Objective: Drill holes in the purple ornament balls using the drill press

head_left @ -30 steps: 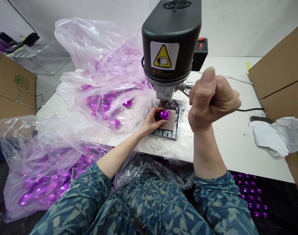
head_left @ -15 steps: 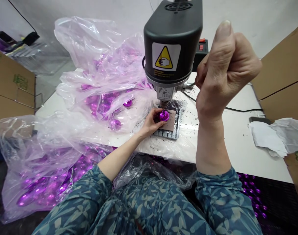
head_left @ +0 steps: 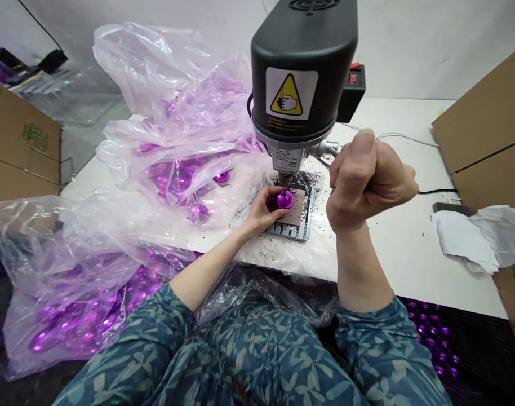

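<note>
Currently left grip (head_left: 261,212) pinches ball (head_left: 286,199) mid-frame, beneath drill (head_left: 300,62); right grip (head_left: 368,183), right of centre, curled tight, seemingly round lever (head_left: 328,148). Step judged: steadying ball under drill; next move calls for firm pinch.

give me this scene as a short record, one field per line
left hand: thumb and fingers around a purple ball
right hand: raised in a fist, at the drill's side lever; its hold is hidden
machine: black drill with a yellow warning sign, chuck above the ball
bit contact: too small to tell
under ball: brown board on a metal base
left side: clear bags of purple balls
right side: white paper, carton
debris: dark bits around the base
</note>
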The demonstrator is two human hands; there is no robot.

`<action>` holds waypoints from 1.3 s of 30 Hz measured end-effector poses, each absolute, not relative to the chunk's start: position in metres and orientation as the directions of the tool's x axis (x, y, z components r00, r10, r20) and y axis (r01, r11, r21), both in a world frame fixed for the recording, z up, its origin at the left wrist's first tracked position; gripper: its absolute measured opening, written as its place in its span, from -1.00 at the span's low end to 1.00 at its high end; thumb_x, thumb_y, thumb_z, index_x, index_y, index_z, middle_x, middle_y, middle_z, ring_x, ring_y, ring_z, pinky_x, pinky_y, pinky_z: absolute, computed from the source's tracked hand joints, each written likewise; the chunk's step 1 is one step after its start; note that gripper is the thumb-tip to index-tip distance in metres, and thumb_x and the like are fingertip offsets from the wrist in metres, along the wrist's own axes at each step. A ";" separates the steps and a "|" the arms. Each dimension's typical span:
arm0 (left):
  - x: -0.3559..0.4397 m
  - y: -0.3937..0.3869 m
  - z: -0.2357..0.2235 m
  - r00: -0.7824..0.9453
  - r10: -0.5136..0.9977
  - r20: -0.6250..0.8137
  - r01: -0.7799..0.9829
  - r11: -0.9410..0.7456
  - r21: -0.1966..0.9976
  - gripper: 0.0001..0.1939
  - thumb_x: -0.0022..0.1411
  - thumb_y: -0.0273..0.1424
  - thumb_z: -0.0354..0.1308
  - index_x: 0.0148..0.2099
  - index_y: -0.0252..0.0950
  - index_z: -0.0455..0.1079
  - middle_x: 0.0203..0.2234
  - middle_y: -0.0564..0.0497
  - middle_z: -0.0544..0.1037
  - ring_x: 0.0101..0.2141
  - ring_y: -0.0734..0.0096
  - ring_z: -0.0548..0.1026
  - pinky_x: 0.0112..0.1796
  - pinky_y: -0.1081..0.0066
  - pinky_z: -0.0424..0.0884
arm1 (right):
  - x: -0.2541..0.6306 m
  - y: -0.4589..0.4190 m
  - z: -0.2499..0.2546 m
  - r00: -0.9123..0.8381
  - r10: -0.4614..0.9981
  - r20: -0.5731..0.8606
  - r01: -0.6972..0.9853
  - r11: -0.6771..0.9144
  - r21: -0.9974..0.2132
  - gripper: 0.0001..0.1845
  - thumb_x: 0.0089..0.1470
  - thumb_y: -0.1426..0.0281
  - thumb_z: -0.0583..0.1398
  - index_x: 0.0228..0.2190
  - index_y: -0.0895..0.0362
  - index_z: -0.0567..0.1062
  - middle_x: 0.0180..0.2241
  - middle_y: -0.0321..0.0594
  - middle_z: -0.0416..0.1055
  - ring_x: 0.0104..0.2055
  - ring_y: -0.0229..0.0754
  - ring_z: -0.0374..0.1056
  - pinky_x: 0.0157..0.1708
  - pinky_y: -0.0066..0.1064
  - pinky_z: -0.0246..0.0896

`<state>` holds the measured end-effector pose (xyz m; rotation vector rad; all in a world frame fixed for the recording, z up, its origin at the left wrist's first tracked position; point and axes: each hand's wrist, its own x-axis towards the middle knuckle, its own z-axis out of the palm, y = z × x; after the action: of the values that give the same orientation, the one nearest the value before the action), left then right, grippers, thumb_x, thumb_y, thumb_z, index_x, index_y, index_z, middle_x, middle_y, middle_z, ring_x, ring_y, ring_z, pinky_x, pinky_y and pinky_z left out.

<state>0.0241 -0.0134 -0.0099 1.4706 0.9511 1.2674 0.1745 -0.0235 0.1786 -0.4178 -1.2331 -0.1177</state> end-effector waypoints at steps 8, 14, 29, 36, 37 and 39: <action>0.026 -0.016 -0.010 0.148 0.956 0.252 -0.034 -0.250 0.968 -0.25 0.07 -0.01 0.65 0.15 -0.21 0.45 0.14 -0.20 0.61 0.19 -0.01 0.59 0.29 0.01 0.50 | 0.178 -0.023 0.164 0.331 0.109 0.937 0.296 0.931 -0.213 -0.43 0.37 0.36 0.17 -0.65 0.06 0.09 -0.74 -0.40 -0.02 -0.74 -0.33 -0.11 -0.68 -0.23 -0.23; 0.026 -0.017 -0.008 0.132 0.960 0.246 -0.043 -0.242 0.969 -0.25 0.05 0.00 0.66 0.15 -0.21 0.46 0.13 -0.19 0.61 0.20 -0.03 0.59 0.30 0.02 0.47 | 0.177 -0.016 0.157 0.350 0.053 0.935 0.377 0.906 -0.192 -0.36 0.40 0.27 0.15 -0.65 0.05 -0.01 -0.76 -0.41 -0.13 -0.78 -0.33 -0.17 -0.74 -0.25 -0.25; 0.027 -0.017 -0.013 0.108 0.963 0.246 -0.064 -0.240 0.969 -0.22 0.04 0.03 0.67 0.15 -0.20 0.47 0.15 -0.21 0.63 0.22 -0.02 0.60 0.32 -0.01 0.48 | 0.185 -0.004 0.142 0.197 -0.210 0.958 0.301 0.942 0.145 -0.50 0.38 0.46 0.11 -0.54 0.04 -0.02 -0.72 -0.52 -0.06 -0.77 -0.43 -0.12 -0.78 -0.44 -0.14; 0.026 -0.014 -0.020 0.125 0.943 0.308 -0.065 -0.302 0.951 -0.23 0.09 0.04 0.63 0.17 -0.23 0.46 0.15 -0.23 0.62 0.20 -0.01 0.61 0.30 -0.01 0.51 | 0.179 -0.012 0.156 0.250 -0.155 0.956 0.334 0.940 0.065 -0.47 0.40 0.52 0.12 -0.57 0.06 0.02 -0.72 -0.52 -0.09 -0.76 -0.46 -0.10 -0.75 -0.44 -0.19; 0.026 -0.013 -0.021 0.128 0.941 0.313 -0.058 -0.308 0.950 -0.22 0.10 0.05 0.63 0.18 -0.24 0.46 0.16 -0.24 0.62 0.20 -0.01 0.62 0.28 0.01 0.53 | 0.178 -0.014 0.165 0.281 -0.084 0.956 0.361 0.932 -0.024 -0.46 0.43 0.49 0.12 -0.58 0.07 0.07 -0.71 -0.50 -0.07 -0.74 -0.46 -0.10 -0.72 -0.40 -0.23; 0.026 -0.012 -0.022 0.123 0.936 0.329 -0.022 -0.329 0.944 -0.23 0.12 0.03 0.62 0.19 -0.25 0.44 0.15 -0.24 0.63 0.19 0.02 0.63 0.25 0.04 0.56 | 0.177 -0.014 0.187 0.346 0.078 0.935 0.411 0.883 -0.225 -0.42 0.48 0.29 0.14 -0.60 0.05 0.13 -0.69 -0.47 0.01 -0.70 -0.43 -0.05 -0.64 -0.32 -0.20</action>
<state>0.0263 -0.0123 -0.0218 1.5066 0.9364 1.3520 0.1771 -0.0137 0.1869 -0.4676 -1.2098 -0.2266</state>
